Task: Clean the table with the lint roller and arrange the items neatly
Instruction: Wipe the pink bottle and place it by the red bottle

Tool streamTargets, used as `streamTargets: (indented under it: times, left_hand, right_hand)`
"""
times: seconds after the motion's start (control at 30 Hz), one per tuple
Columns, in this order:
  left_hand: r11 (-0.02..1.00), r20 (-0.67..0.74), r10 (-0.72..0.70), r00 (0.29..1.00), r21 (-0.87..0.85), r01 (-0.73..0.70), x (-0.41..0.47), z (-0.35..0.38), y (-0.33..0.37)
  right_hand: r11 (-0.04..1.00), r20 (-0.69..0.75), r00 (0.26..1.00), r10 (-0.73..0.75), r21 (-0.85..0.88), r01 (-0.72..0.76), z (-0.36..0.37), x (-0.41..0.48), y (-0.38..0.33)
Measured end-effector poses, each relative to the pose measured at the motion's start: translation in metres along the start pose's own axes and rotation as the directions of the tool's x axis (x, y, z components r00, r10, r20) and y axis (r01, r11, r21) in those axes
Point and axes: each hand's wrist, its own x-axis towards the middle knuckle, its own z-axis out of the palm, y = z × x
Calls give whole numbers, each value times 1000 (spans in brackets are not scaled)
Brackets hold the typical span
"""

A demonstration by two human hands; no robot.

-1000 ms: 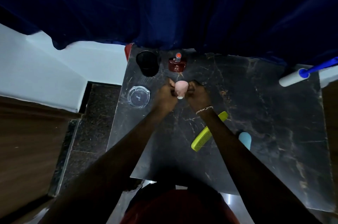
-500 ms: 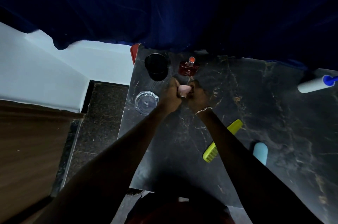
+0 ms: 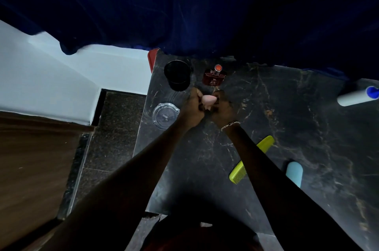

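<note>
Since a moment ago the pink sponge (image 3: 208, 100) has tipped over between the two hands, its pointed end now aimed toward the right hand (image 3: 222, 108) instead of down, and the whole table has slid rightward in view. Both hands are closed on the sponge from opposite sides, the left hand (image 3: 193, 107) pinching its rounded end and the right hand's fingertips on the narrow end, held just above the dark marble table (image 3: 287, 127). Beyond the grip stands a red perfume bottle (image 3: 214, 76), and beyond and to the left a black cup (image 3: 178, 74). Just left of the left hand sits a clear glass ashtray (image 3: 165, 114). A thin bracelet (image 3: 230, 125) circles the right wrist. Nearer the person and right of the grip, a yellow-green comb (image 3: 251, 159) lies partly under the right forearm, with a light blue case (image 3: 294, 172) beside it. The lint roller (image 3: 356, 97) rests well off to the right, at the table's far edge.
</note>
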Motion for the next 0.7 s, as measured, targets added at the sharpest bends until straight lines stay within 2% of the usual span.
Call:
streamTargets:
  times: [0.2,0.4,0.57,0.7]
  left_hand:
    - [1000,-18,-20,1000,-12,20,-3,4,5]
    - [999,21,-37,999,-13,37,-15,0,10]
    - [1000,-10,6,1000,-12,-7,-42,-5,15]
    - [992,-68,107,992,81,-102,-75,1,13]
  right_hand:
    - [999,5,1000,23,29,-24,2,0,0]
    - [999,33,999,10,37,-11,-3,-7,-3]
    - [994,32,997,-66,93,62,-16,-33,-3]
    - [986,-44,993,-107,-133,100,-23,-72,5]
